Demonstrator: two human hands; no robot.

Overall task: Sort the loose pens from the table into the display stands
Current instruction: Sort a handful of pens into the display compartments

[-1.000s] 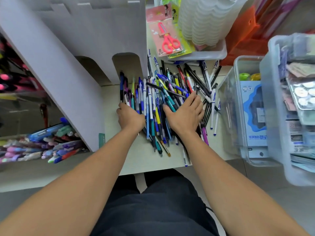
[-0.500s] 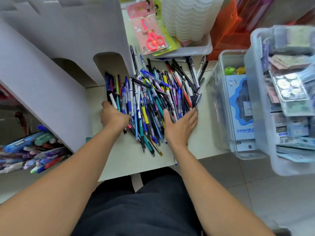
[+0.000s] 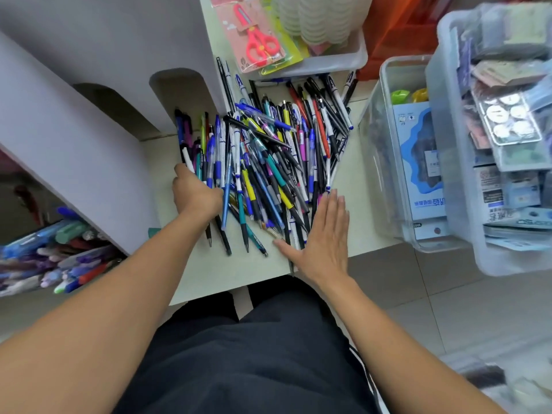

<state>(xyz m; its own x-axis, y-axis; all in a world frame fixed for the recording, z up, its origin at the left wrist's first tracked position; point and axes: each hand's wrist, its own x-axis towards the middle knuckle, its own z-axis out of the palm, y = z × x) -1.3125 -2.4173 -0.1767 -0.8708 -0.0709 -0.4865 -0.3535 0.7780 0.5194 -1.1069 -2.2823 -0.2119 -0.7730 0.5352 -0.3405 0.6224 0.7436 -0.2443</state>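
Pens (image 3: 263, 162), loose heap on bench (image 3: 209, 273) beside grey display stand (image 3: 74, 156); left hand (image 3: 195, 195) curled into pile, grasp unclear, right hand (image 3: 322, 234) flat against it; near-edge pens risk rolling off.

Hardly any print can be made out. Several white pens (image 3: 337, 97) at the far right edge of the worktop (image 3: 209, 273) carry a large blue "A" near the cap. The blue-and-white box (image 3: 424, 162) in the clear bin (image 3: 385, 144) (off the worktop's right edge) bears upside-down characters, possibly Chinese, too blurred to read.
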